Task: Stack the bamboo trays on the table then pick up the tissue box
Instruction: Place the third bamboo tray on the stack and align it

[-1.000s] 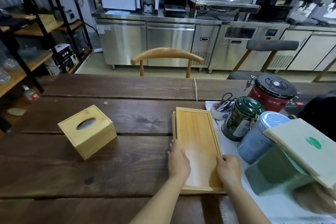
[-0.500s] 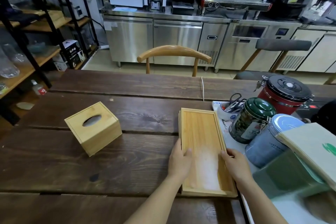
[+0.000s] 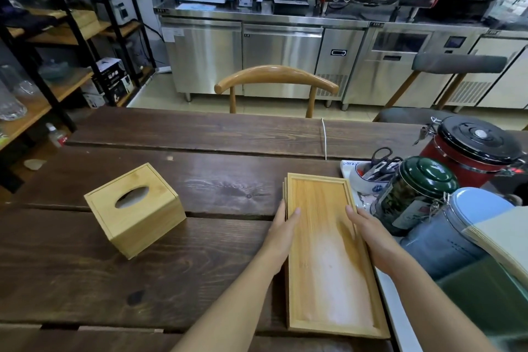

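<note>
A stack of rectangular bamboo trays (image 3: 323,240) lies lengthwise on the dark wooden table (image 3: 200,180), right of centre. Edges of lower trays show along the stack's left side. My left hand (image 3: 281,233) presses against the stack's left edge, thumb over the rim. My right hand (image 3: 368,233) holds the right edge the same way. A cube-shaped bamboo tissue box (image 3: 135,208) with an oval slot on top stands on the table to the left, apart from both hands.
Right of the trays crowd a green-lidded tin (image 3: 414,194), a blue-lidded jar (image 3: 454,231), a red canister with black lid (image 3: 474,148), a cup holding scissors (image 3: 371,171) and a green box (image 3: 491,300). A wooden chair (image 3: 275,80) stands beyond the table; shelves on the left.
Both hands have slid forward along the tray stack's long edges, away from its near end. The trays and tissue box stay in place; the camera view has shifted closer.
</note>
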A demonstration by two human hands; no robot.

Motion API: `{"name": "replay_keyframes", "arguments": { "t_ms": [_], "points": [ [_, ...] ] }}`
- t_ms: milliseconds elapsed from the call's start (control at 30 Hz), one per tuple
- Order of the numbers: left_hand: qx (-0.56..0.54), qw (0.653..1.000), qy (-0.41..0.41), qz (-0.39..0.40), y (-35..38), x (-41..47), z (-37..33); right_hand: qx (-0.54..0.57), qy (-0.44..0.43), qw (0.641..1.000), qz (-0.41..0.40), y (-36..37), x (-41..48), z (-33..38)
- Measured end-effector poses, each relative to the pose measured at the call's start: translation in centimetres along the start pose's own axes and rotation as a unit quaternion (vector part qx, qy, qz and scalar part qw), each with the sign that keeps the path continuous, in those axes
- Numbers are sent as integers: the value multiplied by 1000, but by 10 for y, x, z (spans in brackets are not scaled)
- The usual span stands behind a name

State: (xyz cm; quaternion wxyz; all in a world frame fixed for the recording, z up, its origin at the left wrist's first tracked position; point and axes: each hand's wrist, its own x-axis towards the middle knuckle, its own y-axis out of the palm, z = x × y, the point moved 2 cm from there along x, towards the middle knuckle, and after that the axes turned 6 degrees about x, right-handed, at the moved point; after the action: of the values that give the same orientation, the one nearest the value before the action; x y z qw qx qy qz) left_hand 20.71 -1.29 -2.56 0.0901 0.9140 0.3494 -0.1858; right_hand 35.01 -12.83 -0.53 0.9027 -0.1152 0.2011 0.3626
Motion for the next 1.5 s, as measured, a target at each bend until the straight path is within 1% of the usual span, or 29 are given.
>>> {"name": "replay_keyframes", "arguments": {
  "t_ms": [100,233,400,533,700,933,1033,1133,1300,1500],
  "points": [
    [-14,1000,5,-5,1,6,5,7,-3,1000,16,3,7,2],
    [-33,999,23,1,2,6,10,-12,-3,1000,11,3,15,-1],
    [-29,999,18,15,2,5,10,-6,3,1000,16,3,17,-1],
    [-40,999,19,9,2,5,8,-5,-13,1000,18,2,14,-1],
    [-58,998,0,1,0,13,1,27,-4,998,63,0,18,8],
    [-70,997,11,3,3,15,0,40,-6,998,54,3,21,11],
    [-78,997,15,4,2,9,0,45,9,998,48,2,12,3],
    [-76,997,14,16,1,-5,8,58,-1,998,38,-3,-6,-11],
    [-104,994,12,25,5,-38,26,113,4,990,82,-14,-38,-46],
    [-113,994,9,13,11,-49,27,101,4,991,85,-11,-58,-52]
  ]
}}
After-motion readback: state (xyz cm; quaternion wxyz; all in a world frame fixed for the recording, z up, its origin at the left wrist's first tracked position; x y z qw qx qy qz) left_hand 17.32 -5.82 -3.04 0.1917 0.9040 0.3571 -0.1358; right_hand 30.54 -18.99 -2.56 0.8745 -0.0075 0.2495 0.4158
